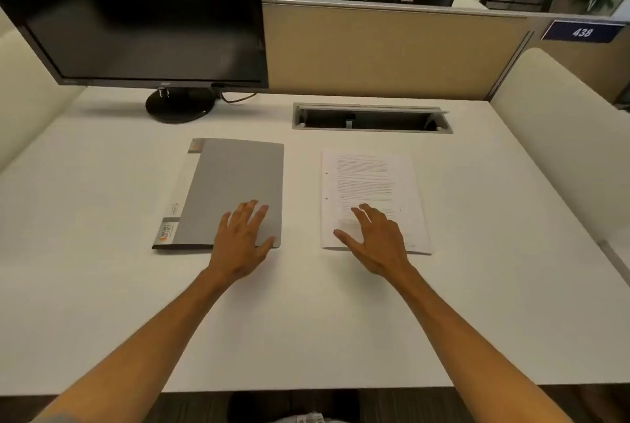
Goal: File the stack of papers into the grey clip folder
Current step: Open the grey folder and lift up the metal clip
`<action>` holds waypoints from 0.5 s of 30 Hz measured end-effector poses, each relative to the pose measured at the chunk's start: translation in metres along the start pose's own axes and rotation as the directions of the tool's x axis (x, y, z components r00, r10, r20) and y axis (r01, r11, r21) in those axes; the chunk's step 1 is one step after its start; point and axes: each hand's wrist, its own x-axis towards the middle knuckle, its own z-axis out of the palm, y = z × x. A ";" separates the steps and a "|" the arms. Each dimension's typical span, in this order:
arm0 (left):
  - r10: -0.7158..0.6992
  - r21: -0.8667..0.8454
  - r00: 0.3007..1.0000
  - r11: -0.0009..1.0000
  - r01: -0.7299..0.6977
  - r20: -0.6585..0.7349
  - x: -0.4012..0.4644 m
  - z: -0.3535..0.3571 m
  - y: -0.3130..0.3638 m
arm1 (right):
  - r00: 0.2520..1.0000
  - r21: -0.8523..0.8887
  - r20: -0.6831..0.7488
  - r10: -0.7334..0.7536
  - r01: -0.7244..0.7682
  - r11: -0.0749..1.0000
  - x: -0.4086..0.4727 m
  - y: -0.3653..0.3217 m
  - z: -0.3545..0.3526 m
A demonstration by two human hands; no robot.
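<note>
The grey clip folder lies closed and flat on the white desk, its labelled spine on the left. My left hand rests open on the folder's near right corner, fingers spread. To the right, a stack of printed white papers with punched holes along its left edge lies flat. My right hand is open with its fingers spread over the stack's near edge. Neither hand grips anything.
A black monitor on a round stand stands at the back left. A grey cable hatch is set into the desk behind the papers. A beige partition closes the back, and padded panels flank both sides.
</note>
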 end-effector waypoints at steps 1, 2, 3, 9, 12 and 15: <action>0.009 -0.010 1.000 1.000 -0.008 0.009 -0.003 0.002 -0.001 | 1.000 0.002 0.015 0.007 -0.007 1.000 -0.002 0.000 0.002; 0.010 -0.002 1.000 1.000 -0.010 -0.006 -0.005 0.003 -0.002 | 1.000 -0.012 0.021 0.006 -0.006 1.000 -0.003 0.000 0.004; 0.019 0.007 1.000 1.000 -0.019 -0.014 -0.008 0.007 -0.004 | 1.000 -0.023 0.027 0.009 -0.008 1.000 -0.004 0.002 0.009; 0.004 0.018 1.000 1.000 -0.004 0.012 -0.023 0.019 -0.010 | 0.999 -0.044 0.054 0.008 -0.005 0.999 -0.011 0.004 0.022; -0.013 0.018 0.999 1.000 0.012 0.037 -0.031 0.025 -0.012 | 0.999 -0.062 0.055 0.003 0.001 0.998 -0.014 0.005 0.028; -0.013 0.047 0.999 0.999 0.012 0.029 -0.033 0.026 -0.011 | 0.999 -0.085 0.042 -0.015 0.019 0.996 -0.014 0.007 0.031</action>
